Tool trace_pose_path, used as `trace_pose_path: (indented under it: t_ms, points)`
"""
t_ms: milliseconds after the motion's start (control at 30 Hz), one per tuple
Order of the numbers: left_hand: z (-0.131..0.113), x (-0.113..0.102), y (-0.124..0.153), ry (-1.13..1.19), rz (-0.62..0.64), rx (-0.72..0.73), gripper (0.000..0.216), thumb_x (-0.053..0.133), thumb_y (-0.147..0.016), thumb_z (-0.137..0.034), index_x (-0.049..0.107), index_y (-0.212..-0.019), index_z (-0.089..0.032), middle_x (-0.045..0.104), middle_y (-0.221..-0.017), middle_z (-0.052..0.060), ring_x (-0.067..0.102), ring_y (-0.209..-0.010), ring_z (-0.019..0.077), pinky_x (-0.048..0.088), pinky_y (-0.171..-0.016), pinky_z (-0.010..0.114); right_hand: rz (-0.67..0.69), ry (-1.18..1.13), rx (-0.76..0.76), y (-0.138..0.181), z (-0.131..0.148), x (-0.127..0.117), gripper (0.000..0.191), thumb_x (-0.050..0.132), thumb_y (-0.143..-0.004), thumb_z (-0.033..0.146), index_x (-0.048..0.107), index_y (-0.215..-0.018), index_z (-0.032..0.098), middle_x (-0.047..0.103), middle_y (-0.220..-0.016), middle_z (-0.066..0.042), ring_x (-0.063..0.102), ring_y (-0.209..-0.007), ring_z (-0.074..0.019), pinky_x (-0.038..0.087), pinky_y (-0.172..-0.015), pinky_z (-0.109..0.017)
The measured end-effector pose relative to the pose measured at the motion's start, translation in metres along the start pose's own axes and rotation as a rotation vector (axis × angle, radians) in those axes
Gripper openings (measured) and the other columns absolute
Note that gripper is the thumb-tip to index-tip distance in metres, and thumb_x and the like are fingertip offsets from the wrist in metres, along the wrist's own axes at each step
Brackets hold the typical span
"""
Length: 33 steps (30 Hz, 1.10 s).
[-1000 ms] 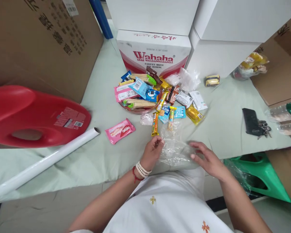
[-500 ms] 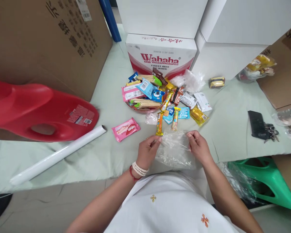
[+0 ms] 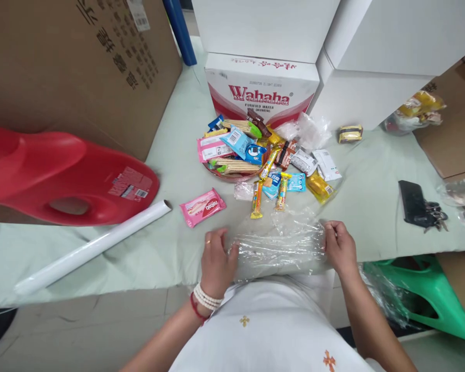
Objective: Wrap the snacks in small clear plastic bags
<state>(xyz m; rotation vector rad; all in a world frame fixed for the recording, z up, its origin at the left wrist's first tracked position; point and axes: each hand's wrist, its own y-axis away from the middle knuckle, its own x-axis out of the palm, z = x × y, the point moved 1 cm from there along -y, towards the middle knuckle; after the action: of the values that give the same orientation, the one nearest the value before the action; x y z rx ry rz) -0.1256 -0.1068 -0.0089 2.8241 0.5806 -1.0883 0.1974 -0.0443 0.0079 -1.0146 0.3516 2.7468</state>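
A clear plastic bag [image 3: 281,248] is spread flat between my hands at the table's front edge, with creases running across it. My left hand [image 3: 218,258] grips its left side, thumb on the near side of the film. At the opposite side, my right hand [image 3: 339,245] pinches the bag between thumb and fingers. Just beyond it lie two slim snack sticks in wrappers, an orange one [image 3: 257,200] and a yellow one [image 3: 282,191]. A pink wafer packet [image 3: 203,207] rests beyond my left hand.
Behind is a bowl [image 3: 232,177] heaped with wrapped snacks, in front of a Wahaha carton [image 3: 261,95]. A red jug [image 3: 101,175] and a white roll [image 3: 93,248] lie left. Keys [image 3: 436,214] with a black case [image 3: 412,203] lie right, above a green stool [image 3: 430,294].
My hands have moved apart, the left one leftward and nearer me, the right one rightward. The bag between them is now stretched wider.
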Motion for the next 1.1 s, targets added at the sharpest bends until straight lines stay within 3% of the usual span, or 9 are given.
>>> trace_pose_path:
  t_ms: [67, 200, 300, 467, 567, 633, 767, 867, 1100]
  points:
    - [-0.005, 0.0, 0.001, -0.186, 0.008, 0.362, 0.03, 0.061, -0.089, -0.019, 0.069, -0.118, -0.025, 0.071, -0.111, 0.013, 0.065, -0.113, 0.0308, 0.048, -0.103, 0.053, 0.029, 0.017, -0.03, -0.001, 0.001, 0.002, 0.044, 0.045, -0.097, 0.067, 0.057, -0.097, 0.025, 0.058, -0.053, 0.002, 0.058, -0.053, -0.0228, 0.045, -0.063, -0.035]
    - [-0.024, 0.014, -0.014, -0.276, 0.464, 0.912, 0.054, 0.049, -0.094, -0.008, 0.058, -0.141, -0.032, 0.064, -0.144, 0.007, 0.049, -0.144, 0.024, 0.022, -0.126, 0.054, 0.032, 0.067, -0.127, -0.001, 0.007, 0.001, 0.04, 0.042, -0.099, 0.061, 0.058, -0.099, 0.024, 0.061, -0.059, 0.0, 0.061, -0.059, -0.0234, 0.046, -0.067, -0.035]
    - [-0.027, 0.027, -0.027, -0.381, 0.611, 0.844, 0.054, 0.052, -0.099, -0.027, 0.047, -0.153, -0.025, 0.047, -0.16, 0.014, 0.04, -0.15, 0.0293, 0.009, -0.127, 0.065, -0.07, 0.15, -0.169, -0.003, -0.006, -0.009, 0.039, 0.041, -0.1, 0.056, 0.06, -0.101, 0.023, 0.065, -0.068, -0.003, 0.063, -0.068, -0.0243, 0.046, -0.071, -0.036]
    - [-0.012, 0.03, -0.014, -0.433, 0.583, 0.754, 0.072, 0.055, -0.096, -0.051, 0.038, -0.159, -0.02, 0.036, -0.166, 0.019, 0.032, -0.154, 0.0354, 0.001, -0.125, 0.069, -0.049, 0.414, -0.116, -0.019, -0.042, -0.041, 0.033, 0.042, -0.095, 0.045, 0.065, -0.094, 0.022, 0.069, -0.089, -0.011, 0.063, -0.079, -0.0263, 0.045, -0.072, -0.036]
    - [-0.008, 0.029, 0.003, -0.463, 0.545, 0.715, 0.084, 0.055, -0.093, -0.061, 0.034, -0.16, -0.017, 0.031, -0.167, 0.022, 0.029, -0.155, 0.0376, -0.001, -0.125, 0.069, -0.128, 0.539, -0.182, -0.039, -0.022, -0.05, 0.034, 0.045, -0.095, 0.042, 0.068, -0.102, 0.019, 0.068, -0.105, -0.015, 0.063, -0.086, -0.0266, 0.044, -0.075, -0.036]
    - [-0.01, 0.031, 0.011, -0.486, 0.529, 0.696, 0.087, 0.055, -0.091, -0.065, 0.034, -0.16, -0.016, 0.028, -0.168, 0.022, 0.028, -0.156, 0.0382, -0.002, -0.125, 0.069, -0.146, 0.497, -0.267, -0.055, 0.014, -0.039, 0.037, 0.043, -0.099, 0.045, 0.068, -0.106, 0.019, 0.07, -0.105, -0.015, 0.064, -0.088, -0.0262, 0.044, -0.075, -0.034]
    - [-0.015, 0.036, 0.018, -0.515, 0.52, 0.701, 0.091, 0.057, -0.088, -0.069, 0.036, -0.159, -0.016, 0.03, -0.167, 0.023, 0.028, -0.155, 0.0399, 0.0, -0.124, 0.071, 0.195, 0.485, -0.271, -0.083, 0.089, 0.027, 0.046, 0.047, -0.1, 0.058, 0.072, -0.102, 0.019, 0.075, -0.091, -0.012, 0.067, -0.082, -0.0249, 0.04, -0.067, -0.03]
    - [-0.014, 0.036, 0.019, -0.513, 0.525, 0.696, 0.091, 0.057, -0.089, -0.069, 0.034, -0.16, -0.017, 0.03, -0.168, 0.022, 0.027, -0.156, 0.0388, 0.0, -0.124, 0.071, 0.29, 0.59, -0.236, -0.092, 0.114, 0.067, 0.042, 0.059, -0.095, 0.054, 0.072, -0.108, 0.016, 0.076, -0.098, -0.014, 0.068, -0.087, -0.0262, 0.039, -0.066, -0.03]
    - [-0.011, 0.035, 0.019, -0.465, 0.521, 0.682, 0.09, 0.05, -0.091, -0.072, 0.033, -0.161, -0.019, 0.026, -0.17, 0.02, 0.022, -0.158, 0.037, -0.004, -0.124, 0.072, 0.18, 0.543, -0.249, -0.087, 0.133, 0.069, 0.037, 0.053, -0.096, 0.049, 0.072, -0.093, 0.017, 0.076, -0.087, -0.011, 0.067, -0.078, -0.023, 0.039, -0.063, -0.029]
